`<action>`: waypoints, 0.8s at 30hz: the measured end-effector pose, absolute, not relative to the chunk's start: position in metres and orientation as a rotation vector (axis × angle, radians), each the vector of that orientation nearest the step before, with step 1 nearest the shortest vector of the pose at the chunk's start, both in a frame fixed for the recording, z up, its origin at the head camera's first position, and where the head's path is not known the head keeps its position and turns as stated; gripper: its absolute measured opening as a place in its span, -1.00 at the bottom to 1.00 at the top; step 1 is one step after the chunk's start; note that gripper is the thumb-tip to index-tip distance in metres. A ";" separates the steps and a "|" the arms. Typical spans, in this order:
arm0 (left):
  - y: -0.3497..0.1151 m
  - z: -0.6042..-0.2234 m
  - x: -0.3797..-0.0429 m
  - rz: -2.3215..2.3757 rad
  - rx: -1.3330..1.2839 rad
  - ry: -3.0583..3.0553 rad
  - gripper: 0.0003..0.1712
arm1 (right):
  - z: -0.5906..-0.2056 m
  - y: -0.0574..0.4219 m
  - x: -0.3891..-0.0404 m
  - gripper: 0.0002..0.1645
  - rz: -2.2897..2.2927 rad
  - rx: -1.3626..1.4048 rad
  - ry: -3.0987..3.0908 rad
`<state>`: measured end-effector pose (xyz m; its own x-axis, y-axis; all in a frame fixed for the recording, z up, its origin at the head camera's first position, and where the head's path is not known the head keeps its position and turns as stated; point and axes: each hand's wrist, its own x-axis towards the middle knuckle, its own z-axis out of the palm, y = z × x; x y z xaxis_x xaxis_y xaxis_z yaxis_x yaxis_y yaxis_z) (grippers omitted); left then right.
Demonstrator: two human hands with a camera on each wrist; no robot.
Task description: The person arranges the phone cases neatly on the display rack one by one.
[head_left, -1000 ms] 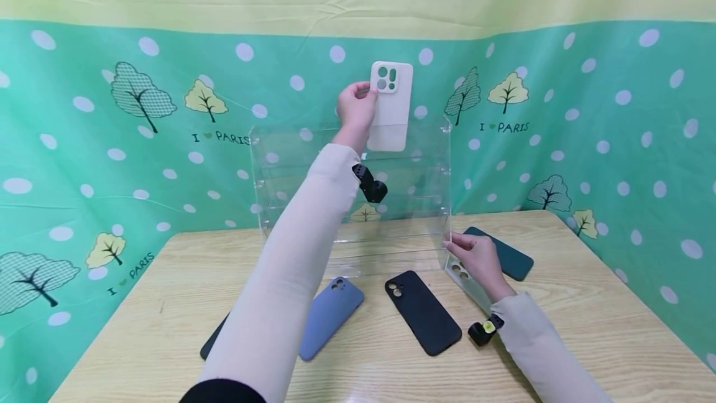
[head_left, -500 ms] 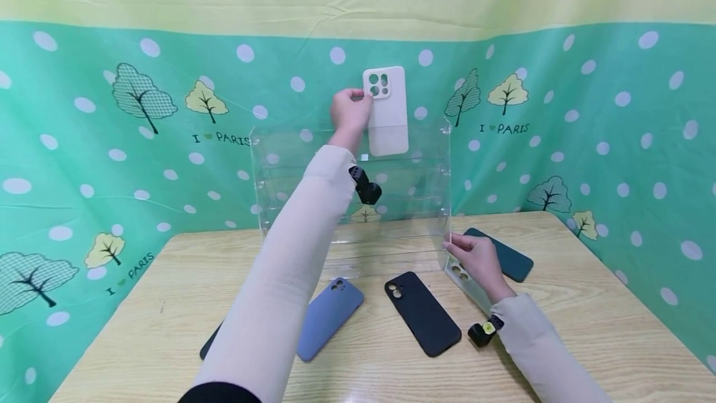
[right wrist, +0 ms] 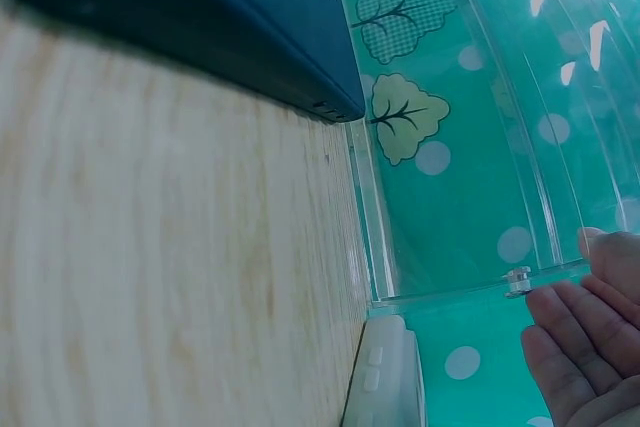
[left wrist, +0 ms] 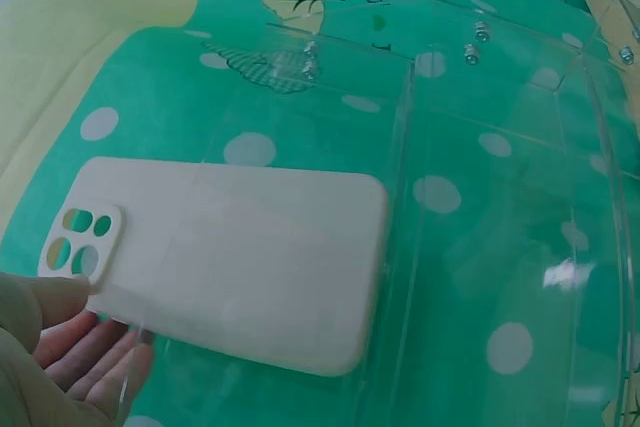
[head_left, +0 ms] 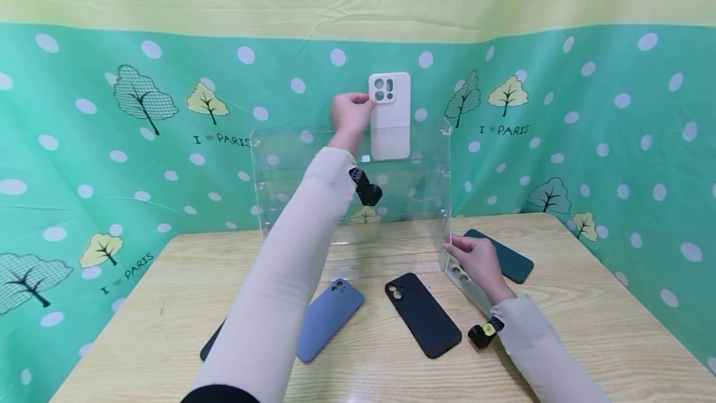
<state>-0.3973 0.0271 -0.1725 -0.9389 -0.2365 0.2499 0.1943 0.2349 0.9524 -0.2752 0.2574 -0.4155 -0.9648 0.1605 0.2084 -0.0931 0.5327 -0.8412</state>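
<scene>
My left hand [head_left: 351, 118] pinches a white phone case [head_left: 390, 111] by its left edge, beside the camera cutouts. The case stands upright at the top tier of a clear acrylic display rack [head_left: 313, 204], its lower part behind the front panel in the head view. In the left wrist view, the thumb lies on the face of the case [left wrist: 240, 257] with the fingers behind. Low on the rack's right side, my right hand [head_left: 478, 260] grips the side panel between thumb and fingers, near a metal screw [right wrist: 518, 281].
On the wooden table [head_left: 168, 291] lie a blue phone case [head_left: 330, 319], a black one [head_left: 423, 316] and a dark green one [head_left: 506, 259]. A pale case [head_left: 470, 285] is partly under my right hand. My left sleeve covers most of another dark case [head_left: 211, 344].
The white phone case has moved down a little and straightened from a slight tilt, its lower end now behind the rack's front panel. The right hand has stayed on the rack.
</scene>
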 end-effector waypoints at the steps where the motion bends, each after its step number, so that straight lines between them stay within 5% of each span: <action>1: 0.026 -0.173 -0.397 -1.777 0.029 -2.147 -0.74 | -0.416 0.257 -0.275 -0.57 1.404 -0.055 -2.513; 12: -0.003 -0.184 -0.377 -1.993 -0.074 -1.967 -0.61 | -0.415 0.257 -0.275 -0.54 1.379 -0.078 -2.538; 24: -0.069 -0.237 -0.321 -2.078 -0.258 -1.943 -0.55 | -0.414 0.258 -0.272 -0.54 1.381 -0.071 -2.540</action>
<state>-0.3213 -0.0689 -0.2372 -0.9437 -0.0842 0.3200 0.3249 -0.0532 0.9442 -0.2725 0.2579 -0.4143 -0.9679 0.1600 0.1937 -0.0757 0.5497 -0.8319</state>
